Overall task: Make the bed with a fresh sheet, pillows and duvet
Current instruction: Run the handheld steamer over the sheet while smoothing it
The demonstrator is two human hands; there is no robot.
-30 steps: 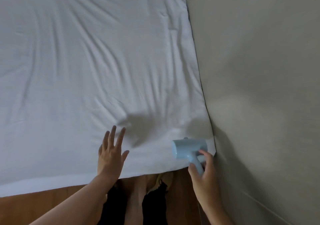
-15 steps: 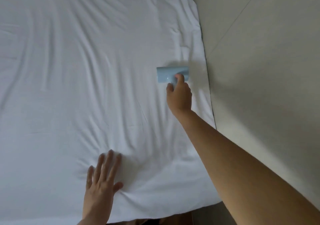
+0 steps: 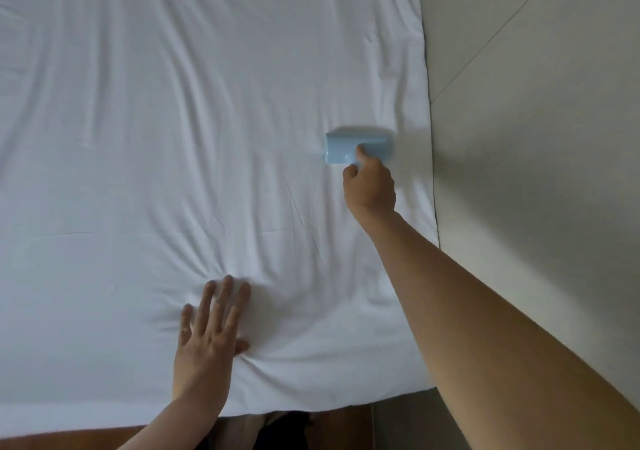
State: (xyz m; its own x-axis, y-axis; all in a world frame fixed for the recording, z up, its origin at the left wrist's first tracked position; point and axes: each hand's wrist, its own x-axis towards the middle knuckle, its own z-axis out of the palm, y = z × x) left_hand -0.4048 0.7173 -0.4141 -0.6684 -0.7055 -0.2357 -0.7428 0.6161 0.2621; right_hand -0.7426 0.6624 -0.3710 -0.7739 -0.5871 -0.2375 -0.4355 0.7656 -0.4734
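Left hand (image 3: 211, 331) is lying flat, fingers spread, pinning sheet (image 3: 156, 144) near bed's foot edge. Farther up, right hand (image 3: 370, 186) is gripping blue roller (image 3: 341, 149), its long axis running crosswise, just beside wall (image 3: 536, 137).

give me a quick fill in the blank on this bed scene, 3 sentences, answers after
1. The right hand holds a light ____ roller on the sheet.
2. The left hand lies ____ on the sheet, fingers spread.
3. The roller is near the bed edge that meets the ____.

Missing words: blue; flat; wall
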